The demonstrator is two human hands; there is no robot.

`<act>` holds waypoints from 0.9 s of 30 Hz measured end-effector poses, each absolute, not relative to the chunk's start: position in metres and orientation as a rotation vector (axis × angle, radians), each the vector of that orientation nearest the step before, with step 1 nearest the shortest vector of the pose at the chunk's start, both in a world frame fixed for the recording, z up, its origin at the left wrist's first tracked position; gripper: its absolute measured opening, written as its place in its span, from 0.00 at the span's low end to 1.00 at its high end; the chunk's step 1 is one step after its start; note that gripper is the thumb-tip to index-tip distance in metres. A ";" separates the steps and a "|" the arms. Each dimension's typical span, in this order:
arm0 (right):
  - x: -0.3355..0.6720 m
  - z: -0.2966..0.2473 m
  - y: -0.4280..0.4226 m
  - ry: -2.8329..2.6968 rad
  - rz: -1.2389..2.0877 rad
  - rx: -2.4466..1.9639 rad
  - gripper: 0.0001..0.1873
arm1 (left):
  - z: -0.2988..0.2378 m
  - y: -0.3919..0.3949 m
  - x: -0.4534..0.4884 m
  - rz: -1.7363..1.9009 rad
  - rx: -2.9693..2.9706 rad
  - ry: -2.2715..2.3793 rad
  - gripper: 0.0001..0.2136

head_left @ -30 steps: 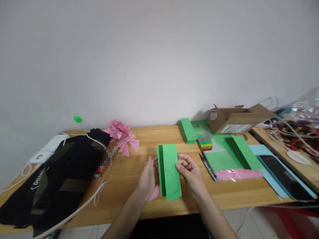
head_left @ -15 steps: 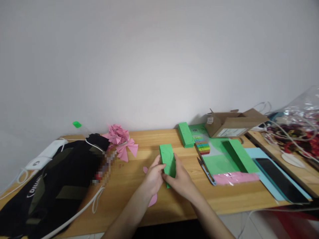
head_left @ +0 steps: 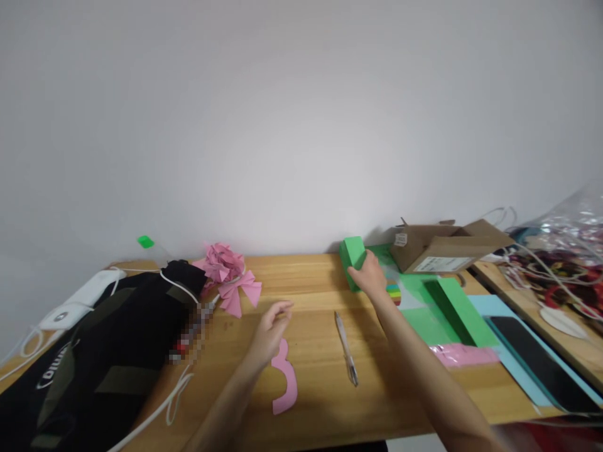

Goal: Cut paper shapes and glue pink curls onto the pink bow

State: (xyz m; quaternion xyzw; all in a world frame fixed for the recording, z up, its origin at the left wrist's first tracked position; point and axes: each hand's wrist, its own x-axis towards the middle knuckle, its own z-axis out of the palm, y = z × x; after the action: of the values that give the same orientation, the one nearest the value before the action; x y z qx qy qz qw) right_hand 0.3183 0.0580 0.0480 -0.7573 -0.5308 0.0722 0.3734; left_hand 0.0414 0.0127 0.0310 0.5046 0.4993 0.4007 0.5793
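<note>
My right hand (head_left: 368,274) reaches to the back of the table, its thumb and fingers closed around a stack of green paper strips (head_left: 354,250). The stack stands where another green stack was, and I cannot make out where one ends and the other begins. Over the table's middle my left hand (head_left: 269,336) is empty, fingers loosely curved with a gap to the thumb. Beneath and beside it lies a pink curved paper cut-out (head_left: 291,386), partly hidden by the hand. A pen (head_left: 346,348) rests on the wood between my arms.
Crumpled pink paper scraps (head_left: 223,263) lie at the back left beside a black bag (head_left: 117,351). On the right are an open cardboard box (head_left: 438,245), a folded green paper piece (head_left: 464,311), a pink packet (head_left: 464,355) and a phone (head_left: 537,358) on blue paper. White cables cross the left side.
My right hand has carried the green stack from the middle to the back right. My left hand has let go of it and moved slightly left. The pen and pink cut-out now show.
</note>
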 end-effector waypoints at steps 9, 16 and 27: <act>0.261 0.055 0.025 -1.415 0.372 -1.974 0.18 | 0.026 -0.013 -0.017 0.778 1.638 1.373 0.07; 0.176 0.019 -0.026 -1.561 1.170 -1.638 0.08 | 0.025 -0.041 -0.016 0.575 1.869 1.379 0.14; 0.182 0.020 -0.016 -1.168 1.686 -1.529 0.11 | 0.016 -0.039 -0.006 0.511 1.948 1.443 0.07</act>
State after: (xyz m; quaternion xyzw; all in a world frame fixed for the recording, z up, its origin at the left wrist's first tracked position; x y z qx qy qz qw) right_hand 0.1824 -0.0164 0.0202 -0.5725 -0.4371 0.6312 0.2875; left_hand -0.0064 -0.0392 0.0159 0.7432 0.5507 0.1952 0.3260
